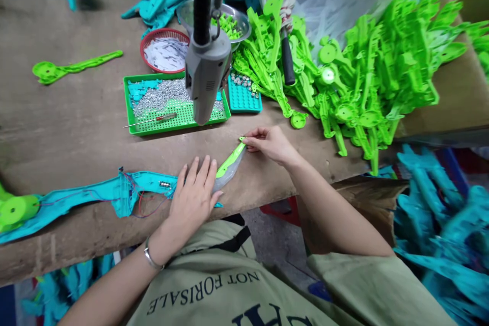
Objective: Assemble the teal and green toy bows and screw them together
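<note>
The green strip (230,161), with a translucent grey part (228,178) running along its lower edge, is slanting over the bench (91,150), just beyond the blue shell's (82,197) right end. The right hand (270,143) is pinching its upper tip; the left hand (196,183), fingers slightly spread, is covering that end. The person seems to be positioning the strip; the next move is probably calling for careful alignment while steadying the shell. Any join is hiding beneath the left hand.

We see an assembly workshop, shown by its hanging electric screwdriver (208,74), screw tray (179,127) and heaped lime-green plastic mouldings (420,71).
</note>
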`<state>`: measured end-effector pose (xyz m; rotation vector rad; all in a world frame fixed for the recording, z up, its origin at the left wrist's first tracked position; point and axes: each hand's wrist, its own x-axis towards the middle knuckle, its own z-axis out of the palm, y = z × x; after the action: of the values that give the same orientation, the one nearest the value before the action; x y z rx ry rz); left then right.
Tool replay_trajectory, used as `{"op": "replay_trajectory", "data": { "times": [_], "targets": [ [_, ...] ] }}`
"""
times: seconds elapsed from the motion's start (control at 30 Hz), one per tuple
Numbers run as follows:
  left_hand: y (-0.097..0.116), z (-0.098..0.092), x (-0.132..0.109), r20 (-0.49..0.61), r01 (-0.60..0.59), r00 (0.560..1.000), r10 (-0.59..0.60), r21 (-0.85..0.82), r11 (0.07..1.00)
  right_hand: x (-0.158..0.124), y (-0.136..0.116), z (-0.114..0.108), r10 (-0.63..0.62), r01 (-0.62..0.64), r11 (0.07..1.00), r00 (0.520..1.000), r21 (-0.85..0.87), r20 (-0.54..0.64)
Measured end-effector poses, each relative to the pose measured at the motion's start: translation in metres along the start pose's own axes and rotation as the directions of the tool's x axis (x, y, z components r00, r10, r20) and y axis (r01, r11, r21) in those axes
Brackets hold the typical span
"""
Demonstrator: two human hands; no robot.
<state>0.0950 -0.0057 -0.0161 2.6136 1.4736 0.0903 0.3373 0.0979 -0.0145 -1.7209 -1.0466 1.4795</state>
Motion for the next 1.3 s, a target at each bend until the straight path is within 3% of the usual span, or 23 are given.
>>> {"op": "replay_trajectory", "data": {
  "times": [0.2, 0.43, 0.67, 0.93, 1.13, 1.3],
  "targets": [
    [-0.002, 0.002, 0.0, -0.073, -0.032, 0.997, 0.033, 0.009, 0.999, 0.004, -0.004, -0.001, -0.003, 0.004, 0.997, 1.0, -0.071, 0.019],
    [-0.003, 0.007, -0.002, -0.117, -0.047, 0.992, 0.048, 0.014, 0.999, -0.005, -0.006, 0.0, 0.105, -0.097, 0.969, 0.994, 0.228, -0.023],
    [-0.003, 0.011, -0.005, -0.14, -0.045, 0.989, 0.042, -0.015, 0.999, -0.016, -0.005, -0.002, 0.243, -0.33, 0.861, 0.935, 0.386, 0.257],
    [-0.006, 0.007, -0.006, -0.123, -0.071, 0.99, 0.068, -0.021, 0.997, -0.028, 0.014, 0.017, 0.102, -0.124, 0.848, 0.992, 0.516, 0.071],
    [-0.006, 0.008, -0.006, -0.085, -0.057, 0.995, 0.054, -0.031, 0.998, -0.06, 0.021, 0.055, 0.144, -0.231, 0.82, 0.969, 0.523, 0.203],
    [-0.005, 0.007, -0.006, -0.073, -0.061, 0.996, 0.059, -0.02, 0.998, -0.069, 0.028, 0.076, 0.114, -0.152, 0.827, 0.988, 0.541, 0.103]
  ]
}}
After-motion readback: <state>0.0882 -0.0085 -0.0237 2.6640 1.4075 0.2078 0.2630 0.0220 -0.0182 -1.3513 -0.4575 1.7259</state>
